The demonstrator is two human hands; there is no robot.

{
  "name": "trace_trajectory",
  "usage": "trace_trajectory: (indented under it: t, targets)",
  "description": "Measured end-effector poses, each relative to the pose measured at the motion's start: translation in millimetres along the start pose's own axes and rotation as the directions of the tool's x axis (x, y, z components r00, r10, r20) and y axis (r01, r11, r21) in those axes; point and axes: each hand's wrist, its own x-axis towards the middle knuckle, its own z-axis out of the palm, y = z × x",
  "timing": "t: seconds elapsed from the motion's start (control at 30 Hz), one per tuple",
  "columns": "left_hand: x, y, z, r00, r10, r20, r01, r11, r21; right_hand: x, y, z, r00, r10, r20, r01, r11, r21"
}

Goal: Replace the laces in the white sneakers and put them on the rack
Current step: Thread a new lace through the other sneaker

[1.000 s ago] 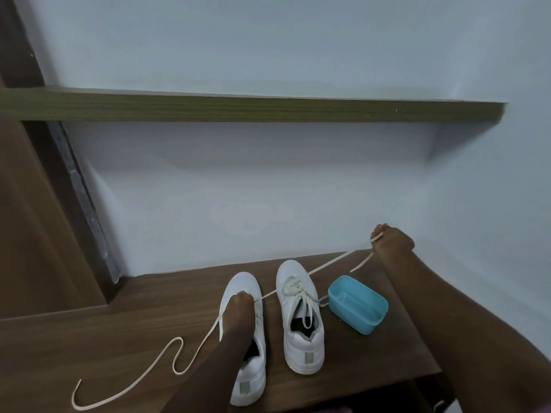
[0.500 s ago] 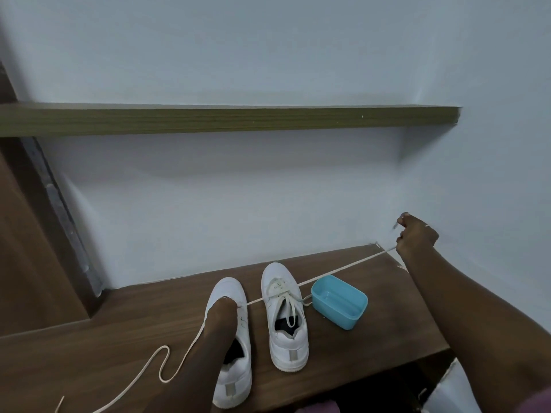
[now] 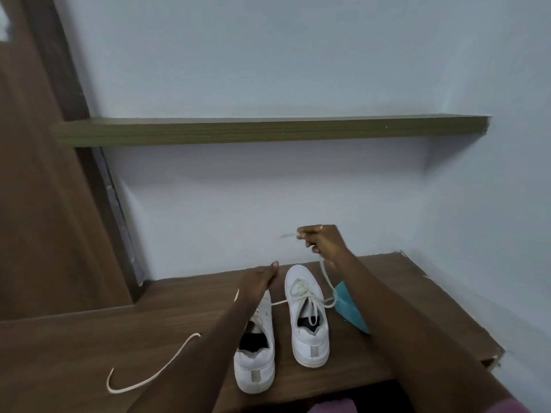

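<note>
Two white sneakers stand side by side, toes to the wall, on a wooden bench (image 3: 89, 338). The right sneaker (image 3: 310, 332) is laced in cream. The left sneaker (image 3: 255, 362) gapes open at the tongue, and its toe is hidden under the left hand (image 3: 259, 278). That hand lies over the toe with a fingertip pointing to 12 o'clock; I cannot tell whether it holds anything.

The right hand (image 3: 323, 239) is raised at 12 o'clock of the right sneaker, its fingers pinched tight on the lace (image 3: 326, 275). A short blurred end sticks out towards 9 o'clock. From the hand the lace drops to the sneaker's 3 o'clock side, bends and runs across to the left sneaker, where it slips under the left hand. A loose tail curls on the bench at 8 o'clock of the left sneaker, its near part cut off by the left forearm.

A blue tub (image 3: 348, 311) sits just beside the right sneaker at 3 o'clock, largely blocked by the right forearm. A shelf (image 3: 268, 131) juts from the pale wall at 12 o'clock, high above the pair, and a brown door (image 3: 35, 204) stands at 9 o'clock
</note>
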Motion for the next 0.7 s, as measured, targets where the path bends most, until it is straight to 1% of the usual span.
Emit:
trace_trajectory:
  t: [0.03, 0.07, 0.13, 0.2, 0.23, 0.3, 0.4, 0.47, 0.57, 0.63, 0.67, 0.7]
  targets:
    - [0.4, 11.5, -0.3, 0.999, -0.036, 0.001, 0.036, 0.992, -0.119, -4.2, 2.9, 13.5, 0.999, -0.038, 0.035, 0.041, 0.996, -0.082]
    - [2.2, 19.9, -1.8, 0.998, -0.062, -0.002, 0.06, 0.978, -0.199, -8.2, 5.6, 25.4, 0.994, -0.077, 0.071, 0.087, 0.984, -0.153]
    - [4.4, 29.2, -7.6, 0.995, -0.079, -0.058, 0.059, 0.957, -0.282, -13.7, 12.6, 43.0, 0.983, -0.125, 0.131, 0.156, 0.952, -0.262]
    - [4.0, 29.7, -17.1, 0.987, -0.11, -0.116, 0.061, 0.928, -0.367, -16.2, 17.2, 52.0, 0.977, -0.133, 0.166, 0.184, 0.92, -0.345]
    - [3.5, 28.3, -22.0, 0.983, -0.138, -0.122, 0.077, 0.911, -0.406, -17.0, 18.4, 54.1, 0.976, -0.126, 0.179, 0.187, 0.904, -0.384]
    - [2.5, 24.0, -33.4, 0.982, -0.152, -0.111, 0.098, 0.917, -0.387, -19.0, 22.1, 58.1, 0.973, -0.106, 0.207, 0.19, 0.874, -0.446]
    - [4.1, 19.4, -43.2, 0.991, -0.069, -0.113, 0.049, 0.984, -0.171, -23.4, 26.1, 66.4, 0.968, -0.101, 0.231, 0.204, 0.852, -0.482]
    - [3.9, 19.3, -44.3, 0.996, -0.051, -0.077, 0.04, 0.99, -0.137, -24.1, 29.2, 72.9, 0.97, -0.102, 0.221, 0.194, 0.871, -0.451]
    - [2.2, 19.8, -41.5, 0.996, -0.057, -0.063, 0.046, 0.986, -0.161, -25.7, 34.8, 80.0, 0.98, -0.091, 0.176, 0.149, 0.926, -0.348]
    - [1.5, 15.4, -38.0, 0.998, -0.063, -0.03, 0.056, 0.981, -0.183, -26.6, 42.2, 79.2, 0.989, -0.015, 0.148, 0.039, 0.986, -0.162]
    - [-0.3, 12.3, -37.0, 0.998, -0.069, -0.01, 0.066, 0.982, -0.178, -26.8, 46.0, 78.7, 0.988, 0.036, 0.152, -0.025, 0.997, -0.071]
    - [-1.4, 6.7, -36.3, 0.997, -0.078, 0.015, 0.08, 0.983, -0.165, -26.5, 50.3, 77.7, 0.983, 0.088, 0.159, -0.086, 0.996, -0.023]
